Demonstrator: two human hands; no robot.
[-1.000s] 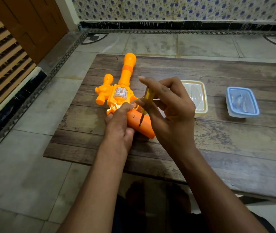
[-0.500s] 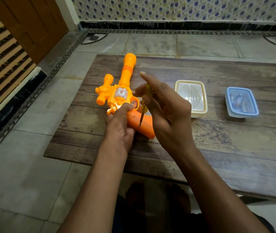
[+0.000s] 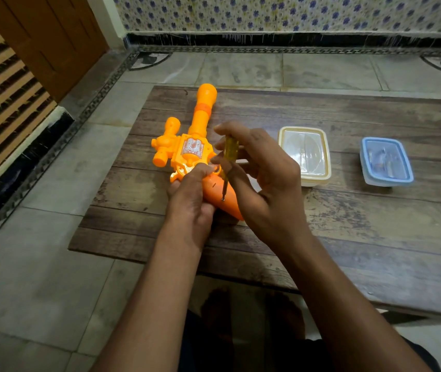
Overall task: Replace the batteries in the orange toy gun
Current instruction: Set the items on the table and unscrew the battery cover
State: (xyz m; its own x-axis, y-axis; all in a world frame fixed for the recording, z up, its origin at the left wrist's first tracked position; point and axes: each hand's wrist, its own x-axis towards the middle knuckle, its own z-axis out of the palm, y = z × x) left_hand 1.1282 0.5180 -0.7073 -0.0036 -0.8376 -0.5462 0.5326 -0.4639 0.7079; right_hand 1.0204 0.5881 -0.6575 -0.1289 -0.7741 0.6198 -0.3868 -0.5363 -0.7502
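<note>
The orange toy gun (image 3: 191, 146) lies on its side on the low wooden table (image 3: 348, 216), barrel pointing away from me. My left hand (image 3: 191, 196) grips its darker orange handle, thumb pressed against the body. My right hand (image 3: 263, 178) pinches a small screwdriver (image 3: 228, 157) with a yellow translucent handle. The screwdriver stands nearly upright, its metal tip set on the handle of the gun.
A lidded box with a cream rim (image 3: 305, 155) sits on the table just right of my right hand. A blue-rimmed lidded box (image 3: 386, 161) stands further right. The table's near edge is just ahead of my feet; tiled floor surrounds it.
My right-hand fingers have shifted around the screwdriver handle, turning it in place. The tip stays on the gun's handle. My left hand and the gun have not moved.
</note>
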